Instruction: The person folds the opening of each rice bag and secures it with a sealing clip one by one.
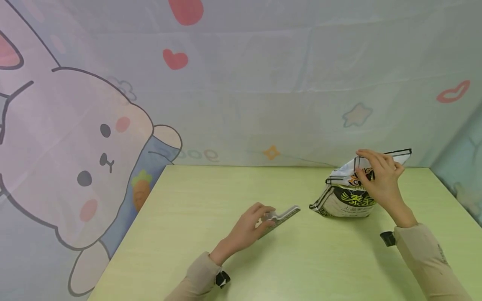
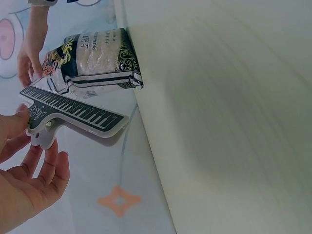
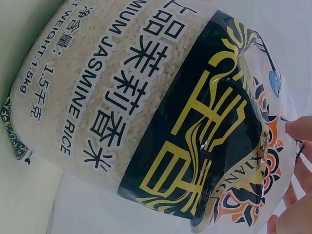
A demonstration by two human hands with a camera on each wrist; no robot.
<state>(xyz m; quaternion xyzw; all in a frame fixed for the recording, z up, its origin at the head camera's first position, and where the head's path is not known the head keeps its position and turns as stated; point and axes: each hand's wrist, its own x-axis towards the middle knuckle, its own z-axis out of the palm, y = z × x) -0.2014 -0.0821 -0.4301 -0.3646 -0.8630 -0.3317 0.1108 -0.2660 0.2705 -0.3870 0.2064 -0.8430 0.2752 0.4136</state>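
**Rice bag held at the top, piano-key clip in the other hand**

A person sits at a pale green desk [image 1: 188, 234] with both arms out over it. The right hand [image 1: 378, 177] is up at the folded top of a bag of jasmine rice [image 1: 344, 202], its fingers curled over the flattened upper flap and pinching it. The bag stands on the desk toward the far right side, its base on the surface and its top bent over toward the right. Up close from the right wrist, the bag's clear window shows the white grains, with a black band carrying yellow characters across the middle, and only the fingertips [image 3: 304, 129] show at the edge of the plastic.

The left hand [image 1: 250, 225] rests low on the desk nearer the middle, holding a long bag clip [image 1: 280, 217] printed like a piano keyboard. Its fingers are curled around the clip's thick end, and the slim end points toward the bag without touching it. The left wrist view shows the clip's jaws lying together.

Behind the desk hangs a cloth backdrop [image 1: 263, 83] with a cartoon rabbit [image 1: 75, 159], hearts and stars.
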